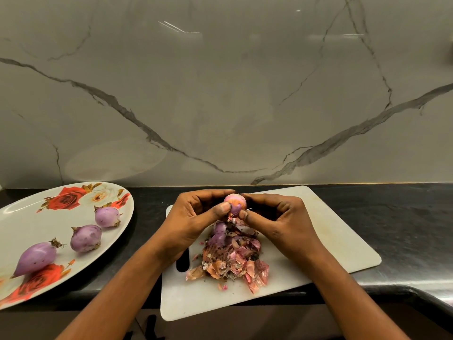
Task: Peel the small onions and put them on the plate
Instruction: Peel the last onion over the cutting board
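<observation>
Small pink half-skinned onion (234, 204): pinched by curled fingers of left hand (196, 218) and right hand (278, 217), above white plastic cutting board (331, 236). Beneath: pink-brown skin heap (235, 262). Left: rose-printed white oval plate (29, 217) bearing three peeled purple onions (85, 238).

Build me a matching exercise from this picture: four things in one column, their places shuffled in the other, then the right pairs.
Things
1. partly peeled onion
2. three peeled onions
3. onion skins
4. cutting board

Places
a. on the black counter, right of the plate
b. heaped on the cutting board
c. pinched between the left hand and the right hand
d. on the flowered plate

Pairs: 1-c, 2-d, 3-b, 4-a
</observation>
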Available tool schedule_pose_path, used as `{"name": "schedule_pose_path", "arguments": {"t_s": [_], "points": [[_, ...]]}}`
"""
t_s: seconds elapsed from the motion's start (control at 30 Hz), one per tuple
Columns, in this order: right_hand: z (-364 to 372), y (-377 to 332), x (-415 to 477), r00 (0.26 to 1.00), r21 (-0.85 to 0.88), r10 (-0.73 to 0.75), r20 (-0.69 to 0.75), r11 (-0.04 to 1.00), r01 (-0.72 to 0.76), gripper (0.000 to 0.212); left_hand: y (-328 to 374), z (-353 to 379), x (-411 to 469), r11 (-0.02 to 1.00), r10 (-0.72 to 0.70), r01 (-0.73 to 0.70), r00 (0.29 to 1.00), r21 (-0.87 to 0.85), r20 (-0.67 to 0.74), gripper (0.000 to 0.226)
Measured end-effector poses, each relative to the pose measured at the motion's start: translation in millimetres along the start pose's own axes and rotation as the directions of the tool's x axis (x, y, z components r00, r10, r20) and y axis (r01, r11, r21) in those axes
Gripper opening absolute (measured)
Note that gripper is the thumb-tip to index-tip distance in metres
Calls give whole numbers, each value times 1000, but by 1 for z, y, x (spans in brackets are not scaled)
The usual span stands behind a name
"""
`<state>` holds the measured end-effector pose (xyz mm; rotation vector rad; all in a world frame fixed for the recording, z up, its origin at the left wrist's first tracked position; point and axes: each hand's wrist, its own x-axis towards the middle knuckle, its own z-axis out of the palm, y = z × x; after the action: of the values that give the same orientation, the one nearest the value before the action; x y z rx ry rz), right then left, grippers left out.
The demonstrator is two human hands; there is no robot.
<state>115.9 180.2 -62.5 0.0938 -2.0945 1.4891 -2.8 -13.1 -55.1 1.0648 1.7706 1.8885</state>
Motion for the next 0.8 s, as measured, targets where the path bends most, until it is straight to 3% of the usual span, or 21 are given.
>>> {"name": "schedule_pose_path", "arguments": {"t_s": [0.4, 0.5, 0.8], "points": [[-2, 1, 1, 1000, -32, -18, -20, 999, 17, 29, 2, 2, -1, 999, -11, 12, 1000, -35, 15, 41], [-1, -1, 0, 1000, -11, -14, -5, 1000, 14, 38, 2, 3, 0, 1000, 1, -1, 1000, 4, 7, 42], [-1, -4, -1, 1000, -23, -9, 20, 1000, 10, 33, -2, 4, -1, 1000, -8, 8, 1000, 9, -15, 43]]}}
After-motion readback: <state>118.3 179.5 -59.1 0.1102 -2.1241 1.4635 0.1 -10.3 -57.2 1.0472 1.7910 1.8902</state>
